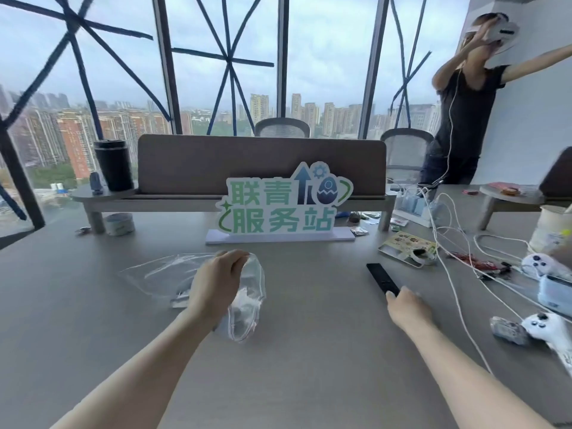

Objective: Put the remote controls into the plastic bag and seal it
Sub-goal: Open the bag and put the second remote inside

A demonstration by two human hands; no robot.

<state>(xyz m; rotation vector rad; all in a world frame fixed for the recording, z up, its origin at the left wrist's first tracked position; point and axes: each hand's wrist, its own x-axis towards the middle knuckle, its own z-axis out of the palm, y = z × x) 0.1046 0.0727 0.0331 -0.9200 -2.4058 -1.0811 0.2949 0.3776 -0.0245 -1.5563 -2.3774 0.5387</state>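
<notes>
On the grey table, at about two o'clock from my right hand, lies the black remote, slim and rigid, flat on the surface with its near end right under my fingertips; I cannot tell whether those fingers have closed on it yet. I judge it light and a little slick, best pinched across its long edges near the middle. At ten o'clock from there, my left hand is clenched on a gathered fold of the clear plastic bag, which is thin, floppy and crinkled, part of it trailing flat toward nine o'clock. Its mouth will likely need holding open, since the film collapses on itself. Between both hands the table is bare, giving easy room to carry the remote across. Toward three o'clock the space tightens: white cables, white game controllers and a green-lettered sign at twelve.
</notes>
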